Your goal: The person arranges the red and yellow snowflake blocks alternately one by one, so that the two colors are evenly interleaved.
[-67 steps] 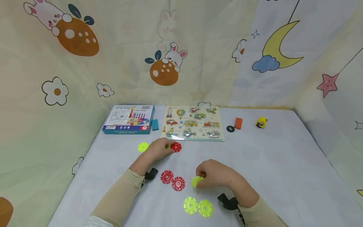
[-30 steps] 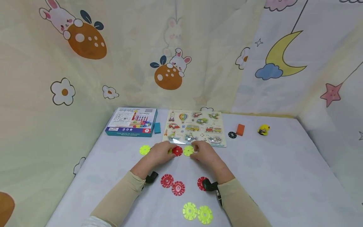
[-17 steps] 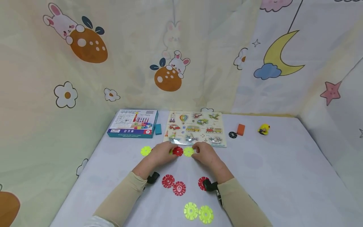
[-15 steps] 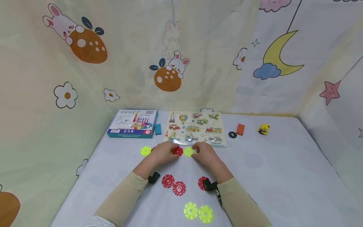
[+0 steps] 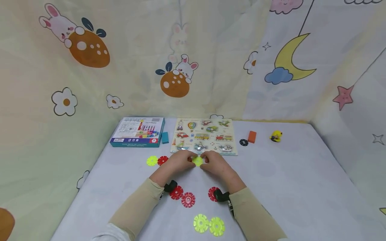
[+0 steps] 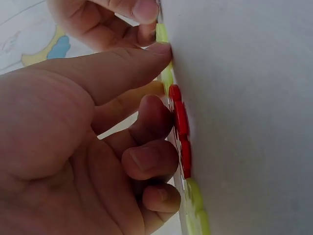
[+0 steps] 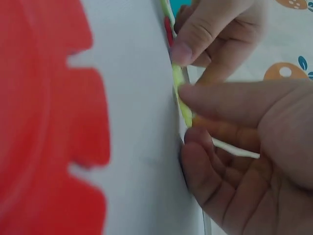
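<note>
Both hands meet over a yellow-green notched plastic disc (image 5: 197, 161) at the right end of a row of such discs. My left hand (image 5: 178, 162) pinches its left side between thumb and forefinger; my right hand (image 5: 216, 164) pinches its right side. In the left wrist view, a red disc (image 6: 182, 122) and a further yellow-green disc (image 6: 195, 208) lie beside the left hand's curled fingers. The head view shows the row's left end: a yellow-green disc (image 5: 152, 160) and a red disc (image 5: 163, 160). The left hand hides the row's middle there.
Nearer lie two red discs (image 5: 188, 199), another red disc (image 5: 212, 194) partly behind the right wrist camera, and two yellow-green discs (image 5: 216, 226). Behind are a box (image 5: 137, 132), teal block (image 5: 165, 137), picture puzzle board (image 5: 203, 136), black round chip (image 5: 244, 142), orange block (image 5: 252, 137) and yellow duck figure (image 5: 275, 136).
The right hand brought the yellow-green disc from the near table to the row's right end. The left hand then shifted right, from the red disc to this disc.
</note>
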Demonstrator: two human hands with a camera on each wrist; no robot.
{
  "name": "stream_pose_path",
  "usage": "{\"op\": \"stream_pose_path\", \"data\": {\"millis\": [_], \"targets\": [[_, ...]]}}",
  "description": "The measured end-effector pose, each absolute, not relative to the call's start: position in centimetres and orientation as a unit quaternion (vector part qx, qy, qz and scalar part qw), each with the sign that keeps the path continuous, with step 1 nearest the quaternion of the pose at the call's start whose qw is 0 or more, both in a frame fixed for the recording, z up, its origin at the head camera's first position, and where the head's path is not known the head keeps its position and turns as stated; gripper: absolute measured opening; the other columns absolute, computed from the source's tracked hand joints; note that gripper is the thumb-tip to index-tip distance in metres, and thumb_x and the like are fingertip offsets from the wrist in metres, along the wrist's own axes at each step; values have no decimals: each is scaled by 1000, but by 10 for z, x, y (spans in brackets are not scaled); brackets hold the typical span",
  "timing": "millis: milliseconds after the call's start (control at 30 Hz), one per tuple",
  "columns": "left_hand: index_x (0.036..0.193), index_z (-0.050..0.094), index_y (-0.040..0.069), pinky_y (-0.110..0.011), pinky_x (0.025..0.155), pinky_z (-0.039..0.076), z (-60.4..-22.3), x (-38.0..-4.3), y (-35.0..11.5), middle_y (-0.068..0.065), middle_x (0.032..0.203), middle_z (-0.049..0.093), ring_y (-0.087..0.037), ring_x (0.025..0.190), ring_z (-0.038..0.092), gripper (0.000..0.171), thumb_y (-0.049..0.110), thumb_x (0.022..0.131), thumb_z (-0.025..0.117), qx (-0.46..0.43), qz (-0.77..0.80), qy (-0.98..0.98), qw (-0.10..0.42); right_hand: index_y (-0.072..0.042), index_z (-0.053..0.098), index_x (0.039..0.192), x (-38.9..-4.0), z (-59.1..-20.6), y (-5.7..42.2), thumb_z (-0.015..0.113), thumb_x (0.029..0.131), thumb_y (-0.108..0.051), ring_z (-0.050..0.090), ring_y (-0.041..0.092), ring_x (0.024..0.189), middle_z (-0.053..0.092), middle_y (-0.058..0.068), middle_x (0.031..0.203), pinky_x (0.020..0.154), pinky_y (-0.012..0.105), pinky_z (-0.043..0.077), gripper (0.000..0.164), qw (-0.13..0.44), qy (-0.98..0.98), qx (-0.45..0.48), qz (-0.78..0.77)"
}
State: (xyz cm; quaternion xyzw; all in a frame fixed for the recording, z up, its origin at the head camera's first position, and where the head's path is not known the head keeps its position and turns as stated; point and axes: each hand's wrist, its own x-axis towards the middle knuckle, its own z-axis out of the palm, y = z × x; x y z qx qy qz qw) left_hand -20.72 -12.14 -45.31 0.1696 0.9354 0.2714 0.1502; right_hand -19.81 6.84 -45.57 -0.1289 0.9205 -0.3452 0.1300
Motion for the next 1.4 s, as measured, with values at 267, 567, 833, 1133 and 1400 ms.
{"op": "stream_pose_path", "data": {"millis": [267, 567, 833, 1133, 1400], "targets": [[126, 61, 19, -30, 64, 43, -451, -214, -125, 2, 77, 57, -15, 73, 52, 45, 30, 84, 72, 183, 280, 931, 143, -14, 61, 118, -186, -439, 76, 74, 82, -25, 52, 18, 73, 55, 2, 84, 62, 31, 44, 40, 161, 899, -155, -376], [127, 59, 25, -31, 64, 42, -457, -211, -129, 0, 77, 53, -16, 74, 51, 49, 35, 81, 73, 157, 278, 935, 153, -19, 66, 97, -148, -425, 53, 80, 76, -24, 52, 15, 61, 54, -1, 70, 55, 27, 43, 26, 254, 859, -275, -348], [128, 60, 29, -31, 72, 44, -462, -210, -127, 7, 101, 60, -14, 88, 51, 51, 35, 79, 74, 158, 292, 930, 155, -22, 60, 93, -122, -436, 27, 87, 64, -32, 48, 8, 69, 53, -10, 75, 65, 26, 41, 41, 258, 894, -302, -209], [128, 60, 29, -32, 81, 43, -463, -208, -126, 9, 116, 59, -14, 99, 49, 51, 37, 79, 74, 161, 290, 931, 153, -22, 56, 81, -117, -436, 24, 85, 68, -27, 48, 8, 67, 53, -9, 71, 61, 25, 42, 33, 266, 891, -293, -224], [127, 61, 28, -31, 68, 43, -463, -209, -125, 9, 92, 60, -14, 85, 51, 49, 36, 80, 74, 169, 288, 930, 152, -22, 62, 81, -123, -420, 40, 78, 76, -19, 54, 11, 58, 57, -5, 66, 55, 25, 43, 18, 298, 835, -313, -341]]}}
